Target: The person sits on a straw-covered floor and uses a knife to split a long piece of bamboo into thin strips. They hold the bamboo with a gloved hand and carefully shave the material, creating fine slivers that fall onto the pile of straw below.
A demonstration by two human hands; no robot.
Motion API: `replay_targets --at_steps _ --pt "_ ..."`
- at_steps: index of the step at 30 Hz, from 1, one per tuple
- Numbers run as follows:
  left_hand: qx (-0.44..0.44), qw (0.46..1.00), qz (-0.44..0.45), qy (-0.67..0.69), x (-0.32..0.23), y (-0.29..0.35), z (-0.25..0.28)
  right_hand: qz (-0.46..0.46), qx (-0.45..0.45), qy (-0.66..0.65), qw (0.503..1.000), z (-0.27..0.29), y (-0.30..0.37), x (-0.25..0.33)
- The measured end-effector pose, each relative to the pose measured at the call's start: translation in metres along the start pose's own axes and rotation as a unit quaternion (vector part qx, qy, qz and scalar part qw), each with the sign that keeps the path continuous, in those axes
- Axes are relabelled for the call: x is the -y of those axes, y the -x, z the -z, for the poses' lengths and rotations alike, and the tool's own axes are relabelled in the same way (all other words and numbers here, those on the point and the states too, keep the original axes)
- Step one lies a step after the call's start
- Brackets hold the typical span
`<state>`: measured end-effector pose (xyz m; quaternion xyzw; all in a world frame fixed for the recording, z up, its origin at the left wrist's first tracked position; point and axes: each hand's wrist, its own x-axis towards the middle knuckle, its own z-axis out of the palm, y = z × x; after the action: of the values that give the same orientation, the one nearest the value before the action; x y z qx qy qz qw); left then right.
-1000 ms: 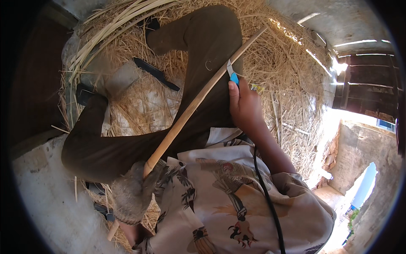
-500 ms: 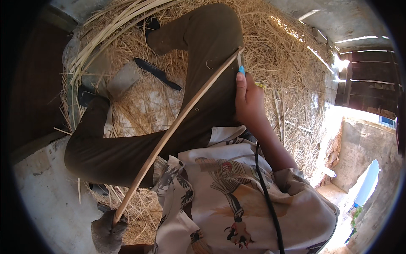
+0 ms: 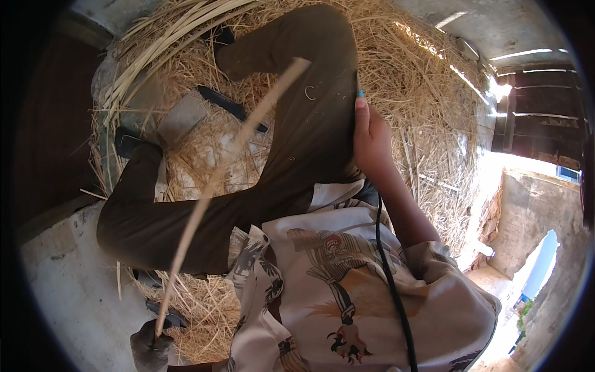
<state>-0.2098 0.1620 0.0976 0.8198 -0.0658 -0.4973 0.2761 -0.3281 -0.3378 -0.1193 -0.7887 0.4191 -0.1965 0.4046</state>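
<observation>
My left hand (image 3: 149,350), in what looks like a dark glove, grips the lower end of a long, thin, peeled wooden stick (image 3: 204,201) at the lower left. The stick slants up across my bent legs, blurred by motion, its far end over my thigh. My right hand (image 3: 374,139) rests beside my right thigh, closed with the thumb extended along a small blue-handled tool (image 3: 361,93). Only a bit of blue shows above the thumb; its blade is hidden or too thin to make out. The stick is apart from this hand. Curled shavings (image 3: 310,93) lie on my trousers.
Straw (image 3: 427,118) covers the floor around me. A long black knife-like object (image 3: 223,102) lies beyond my legs, beside a grey block (image 3: 181,116). Pale strips (image 3: 161,43) bend along the upper left. A black cord (image 3: 393,279) runs down my shirt. Walls stand on both sides.
The stick's far end has swung left, away from the right hand and the blue-handled tool. My left hand has moved slightly down and left; the right hand has shifted slightly right.
</observation>
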Motion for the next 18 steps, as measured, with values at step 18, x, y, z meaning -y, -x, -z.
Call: replay_targets --at_steps 18 --pt "-0.231 0.922 -0.278 -0.138 -0.090 -0.181 -0.145 0.088 -0.035 -0.168 0.981 0.003 0.024 -0.034"
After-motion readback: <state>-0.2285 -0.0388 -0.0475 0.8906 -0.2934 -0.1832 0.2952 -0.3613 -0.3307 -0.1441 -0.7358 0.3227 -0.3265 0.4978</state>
